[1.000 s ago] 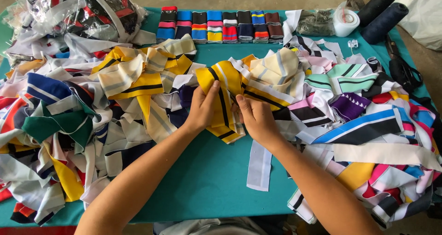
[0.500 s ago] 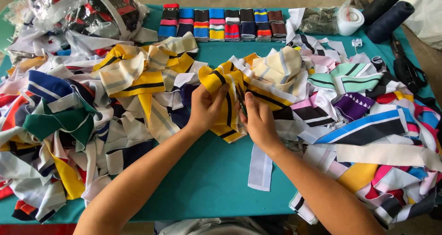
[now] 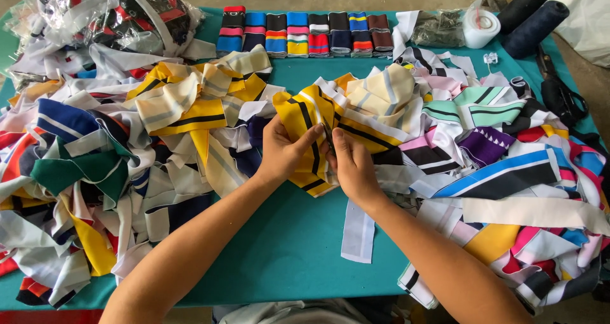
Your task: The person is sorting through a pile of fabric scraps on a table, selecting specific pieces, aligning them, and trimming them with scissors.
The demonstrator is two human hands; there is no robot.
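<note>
Both hands work on one yellow strip with black stripes (image 3: 306, 124). It lies on the green table (image 3: 279, 248), right in the middle, between two big heaps of cloth.

The left hand (image 3: 284, 151) presses on the yellow strip, and its thumb and fingers are closed on the cloth. The right hand (image 3: 353, 166) sits just beside it, touching the same strip. Its fingers are bent together and pinch the edge of the strip. Something small and dark shows between the two hands, but I cannot tell what it is.

To do this step well, I think the hands should stay close together. The left hand should hold the strip flat so it does not slide. The right hand should keep a tight pinch on only one layer and work slowly, so it does not grab the strips underneath.

Now the counting. There are two hands and one yellow strip in them. Behind the yellow strip, at the far edge of the table, stands a row of folded cloth stacks (image 3: 305, 33), about seven of them. To the right of that row is one white tape roll (image 3: 478, 27) and two dark thread cones (image 3: 530, 9). One long white strip (image 3: 358, 232) lies just in front of the yellow strip. The loose strips in the heaps are too many to count.
</note>
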